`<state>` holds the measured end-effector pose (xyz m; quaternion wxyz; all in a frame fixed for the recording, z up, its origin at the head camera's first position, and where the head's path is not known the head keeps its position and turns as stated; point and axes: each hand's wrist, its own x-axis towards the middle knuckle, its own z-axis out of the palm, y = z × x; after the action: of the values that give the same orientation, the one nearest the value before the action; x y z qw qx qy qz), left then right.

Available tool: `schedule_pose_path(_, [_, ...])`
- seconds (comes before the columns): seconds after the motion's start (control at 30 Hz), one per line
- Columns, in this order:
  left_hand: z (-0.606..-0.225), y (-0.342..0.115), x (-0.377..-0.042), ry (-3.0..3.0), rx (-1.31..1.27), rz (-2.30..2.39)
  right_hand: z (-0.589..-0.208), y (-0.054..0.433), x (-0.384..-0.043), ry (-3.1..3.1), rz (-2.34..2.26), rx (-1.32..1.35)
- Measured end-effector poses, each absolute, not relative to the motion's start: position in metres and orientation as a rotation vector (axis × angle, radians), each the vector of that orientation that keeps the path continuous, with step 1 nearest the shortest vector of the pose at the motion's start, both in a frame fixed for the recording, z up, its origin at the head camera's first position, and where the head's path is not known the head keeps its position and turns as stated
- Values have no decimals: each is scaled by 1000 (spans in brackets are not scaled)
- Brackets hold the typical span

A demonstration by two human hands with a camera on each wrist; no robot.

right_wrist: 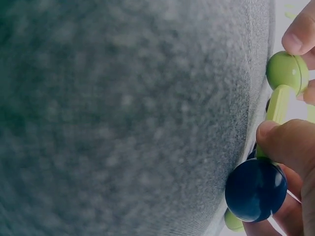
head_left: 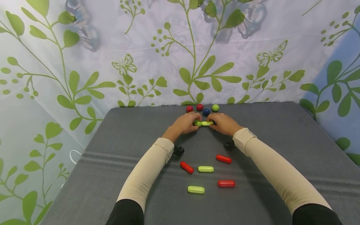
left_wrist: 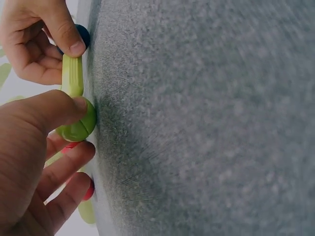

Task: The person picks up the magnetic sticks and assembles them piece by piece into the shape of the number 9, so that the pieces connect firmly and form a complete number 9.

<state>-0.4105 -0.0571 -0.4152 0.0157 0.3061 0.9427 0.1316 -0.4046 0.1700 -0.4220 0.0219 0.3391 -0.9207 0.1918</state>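
Note:
At the far middle of the table, my left hand [head_left: 187,122] pinches a light green ball [left_wrist: 78,123] between thumb and fingers. My right hand [head_left: 223,123] pinches a yellow-green rod [head_left: 207,123] with thumb and fingertips. One end of the rod meets the green ball. At its other end, by the right fingers, sits a dark blue ball [right_wrist: 256,190], seen large in the right wrist view. The right hand mostly hides that blue ball in the head view.
Behind the hands lie two red balls [head_left: 189,109], another blue ball [head_left: 206,112] and another green ball [head_left: 215,107]. Nearer on the grey table [head_left: 126,175] are several loose rods, red [head_left: 226,183] and yellow-green [head_left: 196,189]. A patterned curtain [head_left: 157,62] hangs behind.

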Motion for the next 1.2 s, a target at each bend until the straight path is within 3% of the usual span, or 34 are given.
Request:
schedule_pose_path(0.57, [-408,-101,-394,2921,935,590,-426,161,-401,-2836,607,1062])
schedule_pose_path(0.87, [-390,-123,-317,2675,1278,624,-413,144,-403,-2800,616,1189])
schedule_pose_path(1.03, [-393,-132,-274,2558,1343,635,-410,140,-404,-2787,581,1250])
schedule_pose_path(1.2, [-405,-133,-252,2606,1385,521,-412,138,-404,-2809,577,1240])
